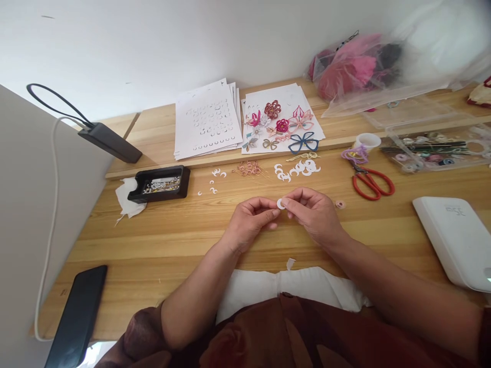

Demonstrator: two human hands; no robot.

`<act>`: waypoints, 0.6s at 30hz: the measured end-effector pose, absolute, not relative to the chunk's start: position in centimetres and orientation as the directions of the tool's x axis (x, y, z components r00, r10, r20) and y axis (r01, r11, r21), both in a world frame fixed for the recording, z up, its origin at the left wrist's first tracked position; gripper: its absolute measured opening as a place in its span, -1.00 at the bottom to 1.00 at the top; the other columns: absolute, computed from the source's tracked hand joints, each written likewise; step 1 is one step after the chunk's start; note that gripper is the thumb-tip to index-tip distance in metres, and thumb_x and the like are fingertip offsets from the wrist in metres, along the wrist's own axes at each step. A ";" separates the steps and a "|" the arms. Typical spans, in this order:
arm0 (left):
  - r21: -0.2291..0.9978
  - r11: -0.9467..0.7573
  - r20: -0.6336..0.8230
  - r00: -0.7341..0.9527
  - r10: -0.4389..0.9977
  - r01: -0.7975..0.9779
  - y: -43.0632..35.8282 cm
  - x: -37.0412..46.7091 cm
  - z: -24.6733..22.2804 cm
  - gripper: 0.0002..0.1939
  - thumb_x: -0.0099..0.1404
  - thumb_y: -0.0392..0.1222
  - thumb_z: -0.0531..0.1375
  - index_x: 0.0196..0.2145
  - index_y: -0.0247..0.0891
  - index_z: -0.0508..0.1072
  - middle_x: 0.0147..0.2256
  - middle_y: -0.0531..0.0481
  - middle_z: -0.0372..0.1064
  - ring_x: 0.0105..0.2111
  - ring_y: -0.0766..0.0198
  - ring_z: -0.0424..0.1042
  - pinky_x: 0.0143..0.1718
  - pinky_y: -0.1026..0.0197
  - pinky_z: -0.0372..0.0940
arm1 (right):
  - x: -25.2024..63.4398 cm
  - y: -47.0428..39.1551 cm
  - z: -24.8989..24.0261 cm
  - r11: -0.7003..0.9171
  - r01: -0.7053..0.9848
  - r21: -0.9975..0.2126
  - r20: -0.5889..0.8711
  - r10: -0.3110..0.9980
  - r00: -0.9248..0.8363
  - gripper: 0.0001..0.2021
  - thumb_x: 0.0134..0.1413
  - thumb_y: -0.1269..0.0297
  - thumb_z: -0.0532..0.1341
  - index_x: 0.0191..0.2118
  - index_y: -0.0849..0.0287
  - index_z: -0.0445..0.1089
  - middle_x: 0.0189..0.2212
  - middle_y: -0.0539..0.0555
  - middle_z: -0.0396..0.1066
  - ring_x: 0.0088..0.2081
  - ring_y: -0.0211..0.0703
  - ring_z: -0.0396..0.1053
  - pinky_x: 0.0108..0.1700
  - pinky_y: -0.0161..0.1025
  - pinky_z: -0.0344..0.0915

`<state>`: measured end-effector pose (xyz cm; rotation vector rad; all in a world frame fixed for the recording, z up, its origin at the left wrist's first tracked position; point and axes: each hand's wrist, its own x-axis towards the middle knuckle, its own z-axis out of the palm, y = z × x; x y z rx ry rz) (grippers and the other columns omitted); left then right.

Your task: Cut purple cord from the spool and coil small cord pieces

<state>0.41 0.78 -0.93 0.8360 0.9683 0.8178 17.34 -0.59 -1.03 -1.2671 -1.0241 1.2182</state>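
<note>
Between my two hands, over the middle of the wooden table, is a small white paper crescent point(281, 204). My right hand point(318, 217) pinches it between thumb and fingertips. From the other side my left hand point(251, 220) meets its edge, thumb and index finger pressed together. Just beyond lie loose white paper crescents point(307, 167), with smaller crescents point(213, 191) farther left. Copper-coloured wire loops point(250, 167) with thin stems are spread between these groups. A small pinkish spool point(340, 204) rests right of my right hand.
Red-handled pliers point(373, 185) lie at right, near a white device point(454, 240) and a clear supply box point(429, 148). Left are a black tray point(159, 184) of beads and a phone point(79, 317). Paper sheets point(207, 120) and wire-and-thread flowers point(282, 125) occupy the back shelf.
</note>
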 end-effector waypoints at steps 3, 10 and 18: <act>0.852 0.464 -0.381 0.318 0.868 -0.245 0.7 0.6 -1.0 -0.63 -0.08 -0.12 0.58 -0.35 -0.32 0.61 -0.32 -0.02 0.56 -0.35 0.35 0.49 -0.26 0.27 0.42 | 17.3 -0.6 -1.0 -0.085 -0.079 -0.993 -0.094 0.988 0.123 -0.68 -0.08 0.02 0.49 -0.47 0.12 0.45 -0.54 -0.02 0.46 -0.54 -0.28 0.32 -0.45 -0.26 0.33; 0.800 0.520 -0.436 0.304 0.847 -0.299 0.8 0.7 -1.1 -0.59 -0.12 -0.16 0.60 -0.35 -0.33 0.58 -0.37 -0.01 0.56 -0.36 0.33 0.54 -0.18 0.22 0.46 | 17.2 -0.7 -1.2 -0.083 -0.067 -0.994 -0.092 0.986 0.136 -0.69 -0.06 0.02 0.48 -0.46 0.11 0.44 -0.55 -0.01 0.47 -0.53 -0.26 0.35 -0.44 -0.25 0.36; 0.786 0.511 -0.431 0.284 0.856 -0.347 0.6 1.0 -1.0 -0.59 -0.15 -0.16 0.61 -0.37 -0.34 0.60 -0.34 -0.05 0.60 -0.30 0.30 0.57 -0.10 0.20 0.47 | 16.9 -1.0 -1.1 -0.060 -0.045 -0.997 -0.066 0.984 0.164 -0.77 -0.03 0.13 0.45 -0.46 0.11 0.45 -0.60 -0.04 0.43 -0.53 -0.26 0.33 -0.45 -0.26 0.31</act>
